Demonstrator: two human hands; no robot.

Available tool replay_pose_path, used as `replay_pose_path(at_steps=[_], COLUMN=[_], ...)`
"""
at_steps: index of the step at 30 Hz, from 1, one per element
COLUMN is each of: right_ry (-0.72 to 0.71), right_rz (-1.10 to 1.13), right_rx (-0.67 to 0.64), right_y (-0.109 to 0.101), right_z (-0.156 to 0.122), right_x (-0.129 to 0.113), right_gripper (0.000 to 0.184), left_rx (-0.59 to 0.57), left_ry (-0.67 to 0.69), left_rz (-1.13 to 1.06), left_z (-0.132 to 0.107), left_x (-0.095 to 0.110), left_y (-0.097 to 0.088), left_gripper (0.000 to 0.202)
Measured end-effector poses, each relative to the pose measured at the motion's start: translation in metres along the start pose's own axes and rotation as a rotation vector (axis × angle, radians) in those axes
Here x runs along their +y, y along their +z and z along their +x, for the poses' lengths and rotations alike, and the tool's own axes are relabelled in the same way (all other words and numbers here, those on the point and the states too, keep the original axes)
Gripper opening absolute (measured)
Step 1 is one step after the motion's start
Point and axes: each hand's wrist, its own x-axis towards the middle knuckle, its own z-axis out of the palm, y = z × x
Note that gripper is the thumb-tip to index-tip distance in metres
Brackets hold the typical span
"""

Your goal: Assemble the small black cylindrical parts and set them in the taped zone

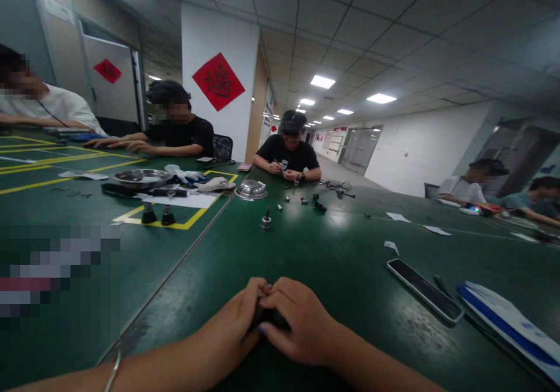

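My left hand (245, 316) and my right hand (300, 317) meet low in the middle of the head view, above the green table. Both have their fingers curled around a small dark object (273, 317), mostly hidden between them, and its kind does not show. The fingertips of the two hands touch or nearly touch at the top. Farther forward stands a small metal part with an upright stem (266, 221), apart from both hands.
Right of my hands lie a phone (424, 290) and a blue-and-white packet (511, 322). Ahead are a metal bowl (251, 189), small black parts (319, 204) and cables (336, 188). Two black cone-shaped pieces (168, 216) stand left, near gloves (188, 176). Several people sit around the table.
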Motion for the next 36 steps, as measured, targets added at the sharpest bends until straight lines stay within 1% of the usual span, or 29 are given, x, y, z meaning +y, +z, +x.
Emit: replay_pose_path(at_steps=[3,5,7,9,12,14,15,18,20,22,25,27,31,33,36], right_ry=[-0.005,-0.022,-0.033,-0.024,0.009,0.034,0.043,0.038,0.023,-0.010,-0.071,-0.071,-0.026,-0.078,-0.185], right_rz=[0.027,0.056,0.073,0.091,0.113,0.115,0.107,0.052,0.010,-0.007,-0.009,-0.021,-0.021,-0.047,-0.115], right_rx=[0.015,0.013,0.011,0.036,0.174,0.244,0.235,0.101,0.061,0.076,0.087,0.074,0.091,0.082,0.043], right_y=[0.003,0.002,0.002,0.002,0.002,0.001,-0.001,-0.005,-0.005,-0.003,-0.001,0.000,0.000,-0.001,-0.001], right_z=[0.001,0.002,0.003,0.002,0.000,0.000,0.000,0.002,0.003,0.003,0.004,0.005,0.005,0.005,0.005], right_x=[0.000,-0.001,-0.003,-0.004,-0.005,-0.006,-0.006,-0.006,-0.005,-0.004,-0.004,-0.005,-0.008,-0.010,-0.013], right_gripper=[0.014,0.013,0.011,0.011,0.014,0.020,0.023,0.034,0.036,0.031,0.018,0.012,0.016,0.016,0.019], left_rx=[-0.012,-0.013,-0.022,-0.020,-0.019,-0.032,-0.039,-0.035,-0.028,-0.046,-0.081,-0.079,-0.037,-0.035,-0.044], left_ry=[0.049,0.070,0.081,0.067,0.011,-0.012,-0.016,-0.027,-0.024,0.008,0.069,0.094,0.104,0.087,0.097], left_rz=[-0.012,-0.039,-0.068,-0.080,-0.064,-0.028,-0.008,0.027,0.007,-0.044,-0.108,-0.105,-0.051,-0.025,0.002], left_z=[-0.001,0.001,0.003,0.005,0.006,0.008,0.008,0.009,0.009,0.009,0.008,0.009,0.008,0.006,0.003], left_x=[-0.003,-0.005,-0.003,0.001,0.006,0.006,0.005,0.001,0.001,0.004,0.009,0.007,-0.008,-0.012,-0.010], left_y=[0.002,0.001,-0.002,-0.005,-0.009,-0.010,-0.011,-0.010,-0.010,-0.011,-0.014,-0.014,-0.009,-0.008,-0.009], left_gripper=[0.063,0.063,0.055,0.042,0.029,0.027,0.027,0.023,0.022,0.028,0.052,0.062,0.066,0.070,0.070])
